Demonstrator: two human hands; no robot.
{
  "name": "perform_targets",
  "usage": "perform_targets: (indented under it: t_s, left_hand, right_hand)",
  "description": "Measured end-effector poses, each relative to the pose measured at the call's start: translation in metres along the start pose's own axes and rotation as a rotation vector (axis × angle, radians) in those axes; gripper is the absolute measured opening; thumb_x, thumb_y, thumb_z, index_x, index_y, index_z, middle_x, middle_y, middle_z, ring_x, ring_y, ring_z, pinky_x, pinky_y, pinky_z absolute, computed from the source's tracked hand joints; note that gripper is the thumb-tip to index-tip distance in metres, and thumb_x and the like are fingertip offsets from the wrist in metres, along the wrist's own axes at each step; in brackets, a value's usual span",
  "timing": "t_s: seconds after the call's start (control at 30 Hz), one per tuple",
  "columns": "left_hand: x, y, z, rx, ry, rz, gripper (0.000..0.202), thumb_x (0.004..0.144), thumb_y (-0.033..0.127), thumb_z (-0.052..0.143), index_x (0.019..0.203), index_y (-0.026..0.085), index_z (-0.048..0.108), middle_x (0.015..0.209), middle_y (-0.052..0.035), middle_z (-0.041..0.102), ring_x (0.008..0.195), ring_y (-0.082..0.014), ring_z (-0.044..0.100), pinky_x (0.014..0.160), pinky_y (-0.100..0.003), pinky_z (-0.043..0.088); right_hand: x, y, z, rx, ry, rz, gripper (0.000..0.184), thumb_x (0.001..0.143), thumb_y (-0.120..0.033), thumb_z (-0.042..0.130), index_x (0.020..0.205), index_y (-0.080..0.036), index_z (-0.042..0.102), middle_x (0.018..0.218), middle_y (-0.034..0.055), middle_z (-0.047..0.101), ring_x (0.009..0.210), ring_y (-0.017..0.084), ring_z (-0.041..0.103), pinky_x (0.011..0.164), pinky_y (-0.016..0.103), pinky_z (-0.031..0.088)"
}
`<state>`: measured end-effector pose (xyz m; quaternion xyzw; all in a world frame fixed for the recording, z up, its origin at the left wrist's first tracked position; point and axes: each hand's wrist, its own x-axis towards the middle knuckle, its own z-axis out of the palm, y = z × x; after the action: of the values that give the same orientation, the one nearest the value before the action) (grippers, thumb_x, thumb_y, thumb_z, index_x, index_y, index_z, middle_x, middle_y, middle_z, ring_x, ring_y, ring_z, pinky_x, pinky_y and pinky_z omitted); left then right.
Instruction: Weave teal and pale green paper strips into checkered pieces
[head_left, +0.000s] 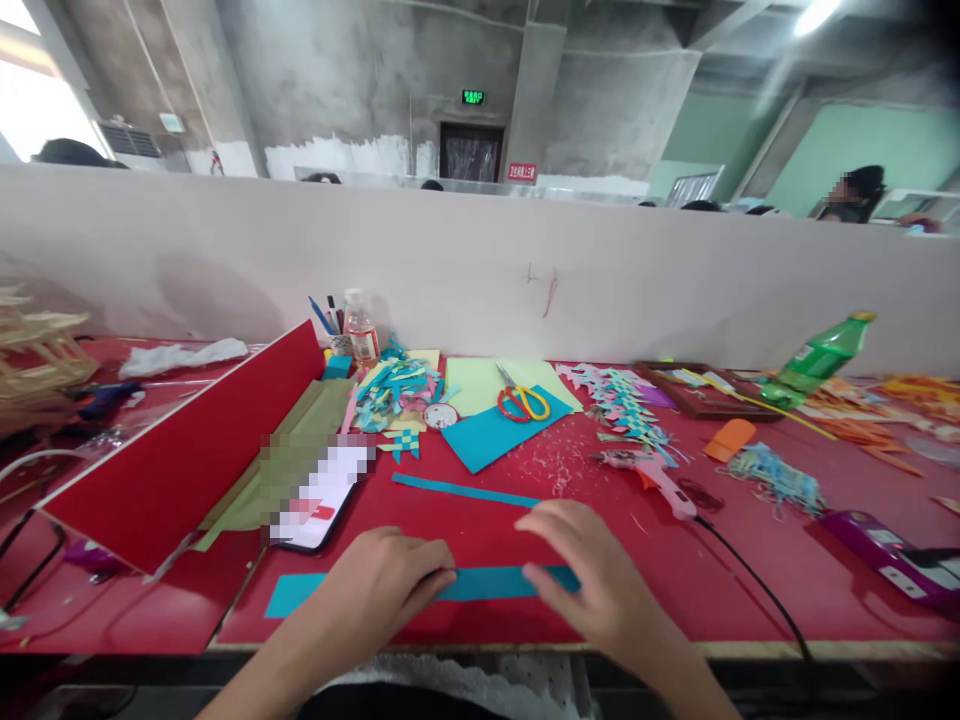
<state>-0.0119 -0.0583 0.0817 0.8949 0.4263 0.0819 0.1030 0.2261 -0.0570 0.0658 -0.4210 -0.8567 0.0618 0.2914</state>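
Note:
A wide blue paper strip [491, 584] lies along the front of the red table. My left hand [394, 580] is closed on it, thumb and fingers pressed together at its upper edge. Over the strip's right end is my right hand [581, 560], thumb and fingers apart. Its fingertips come close to the right end of a narrow blue strip [461, 489]; whether they touch it I cannot tell. Farther back, scissors with red and yellow handles [523, 404] rest on a blue paper sheet [480, 435] and pale yellow paper [472, 380].
A phone [322, 505] and a red upright board [187, 450] stand left. Paper scraps [401, 385] pile behind. A pink glue gun [660, 480] with a black cord lies right, near woven paper strips [622, 400]. A green bottle [817, 360] leans farther right.

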Motion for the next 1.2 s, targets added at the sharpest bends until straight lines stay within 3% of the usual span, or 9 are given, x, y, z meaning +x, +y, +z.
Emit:
perform_targets:
  t_s: [0.07,0.17,0.33,0.47,0.6,0.83,1.0,1.1,1.2]
  left_hand:
    - [0.005,0.007,-0.001,0.004,0.017,0.046,0.022,0.085,0.027,0.031,0.074,0.02,0.049,0.066,0.0045,0.057,0.056,-0.0095,0.049,0.051,-0.022,0.025]
    - [0.008,0.013,-0.003,0.048,0.057,0.104,0.013,0.082,0.024,0.037,0.076,0.02,0.048,0.072,0.004,0.058,0.06,-0.0102,0.051,0.052,-0.023,0.027]
    - [0.01,0.013,0.005,0.266,0.113,0.132,0.006,0.074,0.017,0.042,0.068,0.019,0.042,0.06,0.0034,0.056,0.048,-0.0117,0.048,0.049,-0.026,0.025]
    - [0.006,0.005,0.019,0.398,0.257,0.288,0.012,0.075,0.014,0.036,0.064,0.019,0.037,0.048,0.0049,0.05,0.039,-0.0103,0.042,0.048,-0.027,0.024]
    - [0.0,-0.004,0.022,0.468,0.315,0.362,0.014,0.077,0.013,0.033,0.064,0.019,0.035,0.047,0.0053,0.048,0.037,-0.0094,0.038,0.047,-0.026,0.022]
    - [-0.017,-0.044,0.013,0.501,0.309,0.288,0.02,0.079,0.014,0.034,0.06,0.019,0.038,0.042,0.0057,0.045,0.037,-0.0091,0.036,0.048,-0.025,0.023]
    - [-0.045,-0.086,-0.006,0.573,0.282,0.055,0.022,0.08,0.021,0.035,0.062,0.019,0.046,0.043,0.0048,0.049,0.041,-0.0098,0.043,0.05,-0.025,0.027]
    - [-0.046,-0.08,-0.015,0.587,0.401,-0.136,0.021,0.08,0.025,0.036,0.068,0.019,0.052,0.052,0.0021,0.056,0.05,-0.0123,0.051,0.058,-0.026,0.033]
    - [-0.028,-0.046,-0.012,0.393,0.434,-0.065,0.023,0.08,0.03,0.038,0.096,0.021,0.052,0.088,-0.0033,0.062,0.079,-0.0154,0.056,0.07,-0.026,0.037]
  right_hand:
    - [0.012,-0.023,0.005,0.029,-0.184,-0.03,0.015,0.077,-0.03,0.046,0.087,-0.021,0.054,0.084,0.0035,0.057,0.078,0.016,0.049,0.068,0.026,0.033]
    - [0.022,-0.039,0.014,0.017,-0.323,0.029,0.018,0.081,-0.027,0.04,0.071,-0.019,0.053,0.067,-0.0004,0.058,0.062,0.012,0.049,0.055,0.022,0.028]
    - [0.032,-0.036,0.019,0.084,-0.398,0.088,0.019,0.081,-0.025,0.042,0.067,-0.017,0.053,0.065,-0.0001,0.06,0.056,0.009,0.049,0.048,0.021,0.021]
    - [0.035,-0.035,0.023,0.253,-0.481,0.04,0.025,0.082,-0.028,0.04,0.064,-0.015,0.053,0.061,-0.0003,0.058,0.053,0.007,0.046,0.047,0.02,0.021]
    - [0.031,-0.034,0.026,0.306,-0.492,0.06,0.03,0.082,-0.031,0.038,0.061,-0.014,0.052,0.056,-0.0017,0.054,0.051,0.006,0.042,0.047,0.019,0.021]
    - [0.018,-0.008,0.007,0.341,-0.462,0.125,0.03,0.083,-0.031,0.036,0.062,-0.015,0.05,0.057,-0.0036,0.049,0.054,0.006,0.041,0.051,0.017,0.025]
    - [0.01,0.009,-0.003,0.265,-0.409,0.188,0.031,0.084,-0.031,0.033,0.063,-0.015,0.05,0.058,-0.0021,0.049,0.054,0.008,0.043,0.052,0.019,0.028]
    - [0.011,0.009,-0.002,0.255,-0.397,0.173,0.03,0.084,-0.03,0.034,0.065,-0.016,0.052,0.061,-0.0012,0.053,0.057,0.009,0.046,0.054,0.019,0.03]
    - [0.019,0.002,0.002,0.266,-0.417,0.103,0.028,0.084,-0.031,0.036,0.069,-0.017,0.055,0.065,-0.0009,0.056,0.06,0.01,0.049,0.056,0.02,0.031]
